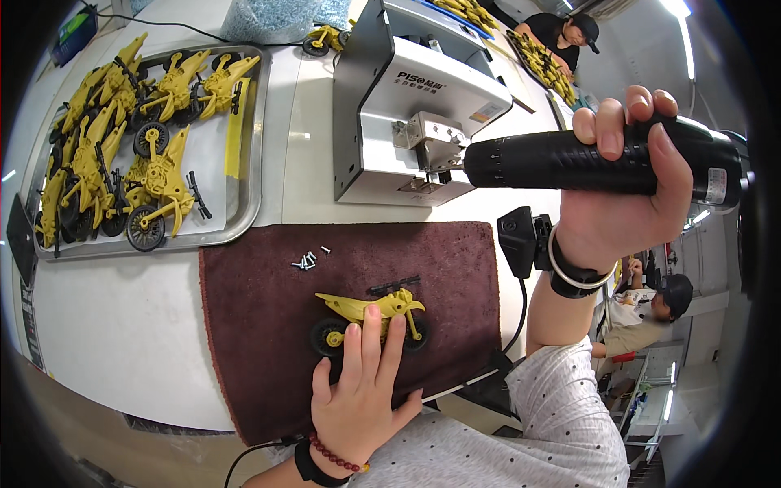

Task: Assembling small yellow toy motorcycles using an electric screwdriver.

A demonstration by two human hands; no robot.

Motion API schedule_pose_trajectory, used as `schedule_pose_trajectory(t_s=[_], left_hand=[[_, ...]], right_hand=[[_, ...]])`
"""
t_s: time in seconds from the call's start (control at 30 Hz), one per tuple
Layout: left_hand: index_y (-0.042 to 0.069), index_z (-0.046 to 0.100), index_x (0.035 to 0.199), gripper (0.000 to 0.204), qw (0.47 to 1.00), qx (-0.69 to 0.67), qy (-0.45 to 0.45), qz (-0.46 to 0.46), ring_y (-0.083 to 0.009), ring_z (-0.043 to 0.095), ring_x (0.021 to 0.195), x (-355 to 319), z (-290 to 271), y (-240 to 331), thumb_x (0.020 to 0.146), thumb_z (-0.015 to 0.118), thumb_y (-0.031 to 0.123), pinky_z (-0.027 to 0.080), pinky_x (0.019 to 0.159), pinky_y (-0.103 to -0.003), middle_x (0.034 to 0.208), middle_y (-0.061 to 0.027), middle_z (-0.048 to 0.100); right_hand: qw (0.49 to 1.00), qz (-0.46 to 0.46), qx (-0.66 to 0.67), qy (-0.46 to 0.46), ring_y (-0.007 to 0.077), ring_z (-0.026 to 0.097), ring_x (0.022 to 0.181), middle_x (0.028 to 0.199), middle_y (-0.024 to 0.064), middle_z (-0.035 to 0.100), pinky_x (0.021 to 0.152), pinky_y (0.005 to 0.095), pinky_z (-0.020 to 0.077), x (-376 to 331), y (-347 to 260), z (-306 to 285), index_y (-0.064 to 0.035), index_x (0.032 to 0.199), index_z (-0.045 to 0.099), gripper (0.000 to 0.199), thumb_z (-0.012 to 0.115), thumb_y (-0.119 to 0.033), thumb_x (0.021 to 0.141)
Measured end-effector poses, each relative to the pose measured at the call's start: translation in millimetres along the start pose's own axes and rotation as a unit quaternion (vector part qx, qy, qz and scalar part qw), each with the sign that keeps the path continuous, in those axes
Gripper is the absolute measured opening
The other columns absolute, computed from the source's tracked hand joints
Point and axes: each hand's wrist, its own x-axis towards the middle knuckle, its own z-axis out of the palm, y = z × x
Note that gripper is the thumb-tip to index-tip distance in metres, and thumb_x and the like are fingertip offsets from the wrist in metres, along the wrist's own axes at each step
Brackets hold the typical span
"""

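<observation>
A yellow toy motorbike (370, 313) with black wheels lies on its side on a dark red mat (260, 301). My left hand (362, 390) rests flat on the mat, its fingertips pressing on the bike's frame between the wheels. My right hand (626, 187) is raised and grips a black electric screwdriver (561, 163). The screwdriver's tip points left into the metal outlet (435, 146) of a grey and white screw feeder machine (415, 89). A small heap of loose screws (309, 259) lies near the mat's far edge.
A metal tray (244, 220) at the left holds several yellow toy motorbikes (122, 154). A bag of screws (268, 16) sits at the back. A black box with a cable (521, 240) hangs at the table's right edge. Other people work at the far right and lower right.
</observation>
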Motion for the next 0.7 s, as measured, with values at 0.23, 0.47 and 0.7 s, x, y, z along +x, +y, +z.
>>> schedule_pose_trajectory(t_s=[0.23,0.47,0.7], left_hand=[[0.020,0.041,0.132,0.080,1.000,-0.006,0.004,0.007,-0.0168,0.031,0.123,-0.9,2.1,-1.0,0.063,0.055,0.057,0.022,0.092,-0.038,0.138,-0.0057,0.036],[0.024,0.041,0.132,0.074,1.000,0.001,-0.003,-0.004,-0.0142,0.031,0.123,-0.8,0.7,-0.5,0.066,0.052,0.057,0.020,0.094,-0.037,0.138,-0.0015,0.038],[0.018,0.040,0.133,0.084,1.000,-0.011,0.015,0.019,-0.0195,0.029,0.125,-1.1,3.2,-0.8,0.061,0.058,0.057,0.022,0.092,-0.039,0.140,-0.0099,0.033]], right_hand=[[1.000,-0.002,-0.014,-0.010,0.0156,0.044,0.066,0.090,0.0085,0.047,0.067,0.0330,0.0336,1.2,0.9,1.0,-0.0030,0.102,0.046,0.027,0.048,-0.009,0.075],[1.000,0.008,-0.015,-0.023,0.0155,0.044,0.066,0.090,0.0086,0.047,0.068,0.0333,0.0339,1.5,3.6,2.7,-0.0027,0.102,0.046,0.028,0.048,-0.009,0.075],[0.998,0.031,-0.037,-0.028,0.0145,0.044,0.066,0.091,0.0093,0.047,0.068,0.0321,0.0345,7.7,4.8,6.7,-0.0013,0.102,0.046,0.028,0.049,-0.009,0.076]])
